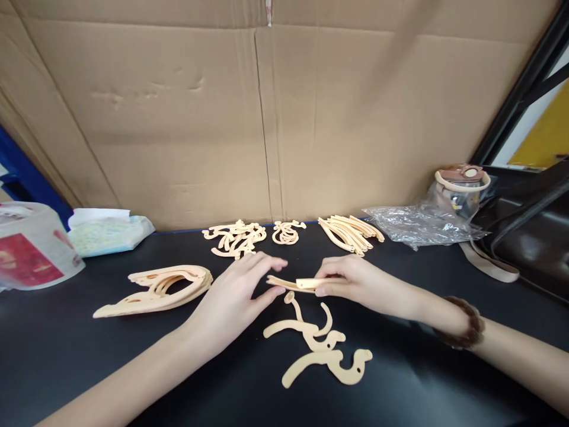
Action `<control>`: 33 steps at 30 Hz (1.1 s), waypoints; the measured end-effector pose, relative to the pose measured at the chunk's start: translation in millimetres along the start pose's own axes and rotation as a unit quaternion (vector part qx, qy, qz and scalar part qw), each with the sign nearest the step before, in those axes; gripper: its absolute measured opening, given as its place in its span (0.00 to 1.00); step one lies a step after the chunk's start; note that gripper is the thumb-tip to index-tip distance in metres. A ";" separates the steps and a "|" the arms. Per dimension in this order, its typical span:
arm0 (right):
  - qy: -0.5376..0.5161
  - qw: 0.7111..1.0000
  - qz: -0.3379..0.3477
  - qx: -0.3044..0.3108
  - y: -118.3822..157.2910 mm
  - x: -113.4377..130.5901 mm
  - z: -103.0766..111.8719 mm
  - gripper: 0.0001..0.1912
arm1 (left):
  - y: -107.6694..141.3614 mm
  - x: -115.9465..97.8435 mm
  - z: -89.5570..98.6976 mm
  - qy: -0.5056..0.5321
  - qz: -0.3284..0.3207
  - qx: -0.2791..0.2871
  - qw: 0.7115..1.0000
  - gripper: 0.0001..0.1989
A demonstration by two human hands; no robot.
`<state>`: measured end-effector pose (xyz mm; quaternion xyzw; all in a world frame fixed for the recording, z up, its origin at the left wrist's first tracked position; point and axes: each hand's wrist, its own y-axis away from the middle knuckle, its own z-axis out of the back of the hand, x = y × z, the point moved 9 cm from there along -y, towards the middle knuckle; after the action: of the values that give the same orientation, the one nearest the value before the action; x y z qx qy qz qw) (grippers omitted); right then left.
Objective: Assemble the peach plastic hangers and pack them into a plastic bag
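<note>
In the middle of the table, my right hand (344, 279) pinches a curved beige plastic strip (284, 283) together with a shorter flat beige piece. My left hand (251, 281) is open, its thumb tip close to the strip's left end; whether they touch I cannot tell. Just below lie two S-shaped beige plastic parts with hook-like ends, an upper one (306, 329) and a lower one (329, 365). A small curved piece (328, 320) is beside the upper one. Left of my left hand lies a stack of beige folding-hanger-like frames (137, 305).
At the back are a pile of hook-shaped parts (235, 237), a smaller pile of curved pieces (287, 233) and a bundle of strips (351, 233). Clear plastic bags (418, 224) and a strapped cup (462, 193) stand right; a tissue pack (109, 231) and tape roll (35, 246) left. Cardboard (178, 118) rises behind.
</note>
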<state>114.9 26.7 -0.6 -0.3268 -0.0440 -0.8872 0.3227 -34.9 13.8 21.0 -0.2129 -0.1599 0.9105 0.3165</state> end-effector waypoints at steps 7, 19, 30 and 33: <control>-0.040 0.998 -0.024 -0.038 0.4 -21.1 -1.3 0.17 | 2.3 1.5 -11.5 -0.002 -0.021 0.036 0.999 0.09; -0.063 0.991 -0.082 -0.084 1.2 -45.9 7.2 0.19 | 5.5 26.5 -4.1 0.145 0.158 0.004 0.977 0.15; -0.096 0.991 -0.050 -0.074 3.3 -36.7 6.4 0.15 | 7.8 37.4 -11.6 0.211 0.189 0.017 0.959 0.15; -0.117 0.991 -0.034 -0.054 4.3 -30.1 2.2 0.14 | 8.9 38.5 -14.5 0.243 0.197 0.016 0.950 0.14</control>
<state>136.1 40.3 -17.8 -0.4434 -0.0447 -0.8544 0.2671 -59.5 34.2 -6.3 -0.4496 -0.0182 0.8780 0.1633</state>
